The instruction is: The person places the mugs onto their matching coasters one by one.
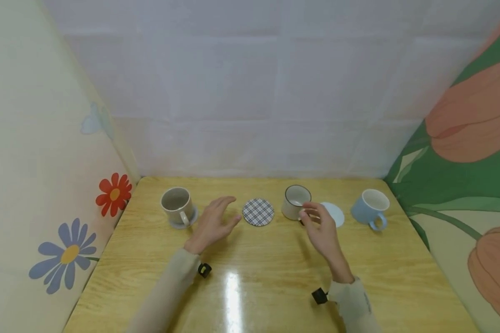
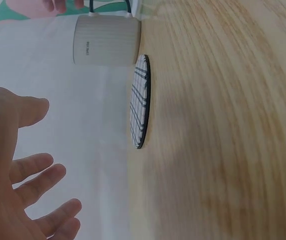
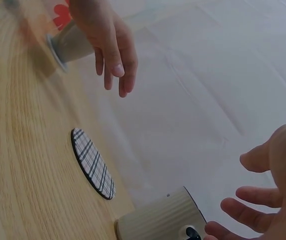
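My left hand (image 1: pixel 212 222) hovers with fingers spread between a grey-beige mug (image 1: pixel 176 206) and a round plaid coaster (image 1: pixel 258 212). The left wrist view has nothing between the thumb and fingers of that hand (image 2: pixel 17 170). A cream ribbed mug (image 1: pixel 293 203) with a dark rim stands on the table, right of the plaid coaster. Beside its dark handle (image 3: pixel 193 233) is my right hand (image 1: pixel 320 229), fingers loosely bent and parted. In the right wrist view, the lower fingertips of this hand (image 3: pixel 268 195) come close to the handle, with the palm unfilled.
The grey-beige mug rests on a grey coaster (image 1: pixel 195 216) at the left. A pale blue round coaster (image 1: pixel 334 213) lies partly behind my right hand. Farther right stands a light blue mug (image 1: pixel 364 210). White cloth (image 1: pixel 250 138) hangs behind the wooden table (image 1: pixel 271 277).
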A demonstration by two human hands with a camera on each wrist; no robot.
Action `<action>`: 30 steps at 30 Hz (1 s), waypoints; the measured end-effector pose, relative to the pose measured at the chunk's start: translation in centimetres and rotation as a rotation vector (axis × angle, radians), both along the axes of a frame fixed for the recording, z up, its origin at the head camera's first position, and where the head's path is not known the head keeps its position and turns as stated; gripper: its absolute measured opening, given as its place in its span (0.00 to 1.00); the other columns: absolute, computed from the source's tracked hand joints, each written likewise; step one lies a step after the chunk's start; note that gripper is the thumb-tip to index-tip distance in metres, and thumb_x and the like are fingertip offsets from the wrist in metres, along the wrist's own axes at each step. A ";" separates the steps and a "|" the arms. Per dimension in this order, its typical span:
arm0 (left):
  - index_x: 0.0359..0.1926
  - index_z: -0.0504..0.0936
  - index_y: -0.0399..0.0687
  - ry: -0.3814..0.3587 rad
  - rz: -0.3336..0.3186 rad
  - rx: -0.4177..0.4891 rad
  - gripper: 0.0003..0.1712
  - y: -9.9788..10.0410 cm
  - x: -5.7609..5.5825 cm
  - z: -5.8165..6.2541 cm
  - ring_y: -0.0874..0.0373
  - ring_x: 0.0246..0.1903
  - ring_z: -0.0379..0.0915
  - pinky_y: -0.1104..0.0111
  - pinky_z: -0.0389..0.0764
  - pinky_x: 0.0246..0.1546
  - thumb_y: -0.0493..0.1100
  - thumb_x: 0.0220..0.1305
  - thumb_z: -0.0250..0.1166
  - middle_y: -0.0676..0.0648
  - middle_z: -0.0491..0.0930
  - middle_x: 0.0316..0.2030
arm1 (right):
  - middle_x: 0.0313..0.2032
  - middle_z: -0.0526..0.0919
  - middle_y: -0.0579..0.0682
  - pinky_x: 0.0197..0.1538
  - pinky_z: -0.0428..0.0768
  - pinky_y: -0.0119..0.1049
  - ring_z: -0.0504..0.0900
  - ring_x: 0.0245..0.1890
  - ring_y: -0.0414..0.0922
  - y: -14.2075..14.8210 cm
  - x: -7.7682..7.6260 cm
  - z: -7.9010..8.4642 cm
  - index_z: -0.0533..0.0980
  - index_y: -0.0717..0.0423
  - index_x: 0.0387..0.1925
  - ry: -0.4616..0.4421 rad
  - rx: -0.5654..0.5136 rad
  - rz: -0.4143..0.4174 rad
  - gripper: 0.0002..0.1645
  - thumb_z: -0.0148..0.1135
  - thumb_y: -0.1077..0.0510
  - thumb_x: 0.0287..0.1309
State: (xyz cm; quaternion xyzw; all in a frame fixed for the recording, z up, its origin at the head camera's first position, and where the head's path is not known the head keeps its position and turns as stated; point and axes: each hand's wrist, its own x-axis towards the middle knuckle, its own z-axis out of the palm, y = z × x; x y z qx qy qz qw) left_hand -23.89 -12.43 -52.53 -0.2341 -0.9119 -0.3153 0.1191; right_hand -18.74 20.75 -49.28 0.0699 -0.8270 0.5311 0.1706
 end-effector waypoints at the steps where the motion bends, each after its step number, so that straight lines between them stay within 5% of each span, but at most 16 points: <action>1: 0.74 0.74 0.42 -0.001 0.002 0.000 0.37 0.1 -0.1 -0.1 0.40 0.73 0.70 0.40 0.70 0.74 0.59 0.74 0.68 0.40 0.75 0.73 | 0.59 0.83 0.65 0.59 0.82 0.32 0.83 0.60 0.63 0.1 0.0 0.0 0.76 0.71 0.61 0.000 0.002 -0.002 0.20 0.66 0.64 0.73; 4: 0.74 0.74 0.42 -0.014 0.007 0.010 0.38 0.4 -0.4 -0.3 0.40 0.73 0.70 0.40 0.69 0.75 0.58 0.73 0.69 0.40 0.75 0.73 | 0.60 0.82 0.66 0.61 0.83 0.42 0.82 0.61 0.64 0.5 -0.2 -0.1 0.76 0.71 0.62 -0.006 0.013 -0.001 0.22 0.66 0.62 0.73; 10: 0.74 0.74 0.42 -0.049 0.002 0.020 0.38 0.8 -0.8 -0.6 0.40 0.73 0.69 0.39 0.68 0.74 0.54 0.71 0.72 0.40 0.74 0.73 | 0.64 0.80 0.67 0.62 0.81 0.38 0.81 0.63 0.63 1.0 -0.2 -0.2 0.74 0.70 0.66 -0.052 0.026 -0.013 0.26 0.66 0.59 0.75; 17: 0.74 0.74 0.41 -0.056 -0.018 0.014 0.38 1.2 -1.2 -1.1 0.38 0.73 0.69 0.37 0.68 0.74 0.52 0.70 0.73 0.38 0.74 0.73 | 0.66 0.78 0.68 0.70 0.77 0.63 0.78 0.66 0.67 1.6 -0.4 -0.7 0.72 0.68 0.67 -0.127 0.006 -0.020 0.28 0.64 0.54 0.77; 30: 0.75 0.71 0.39 -0.120 0.019 -0.084 0.38 2.3 -1.3 -1.6 0.33 0.76 0.64 0.35 0.65 0.75 0.54 0.74 0.67 0.35 0.72 0.74 | 0.66 0.78 0.68 0.70 0.77 0.61 0.79 0.66 0.67 2.0 -0.7 -1.3 0.73 0.68 0.67 -0.186 0.016 -0.037 0.26 0.61 0.55 0.79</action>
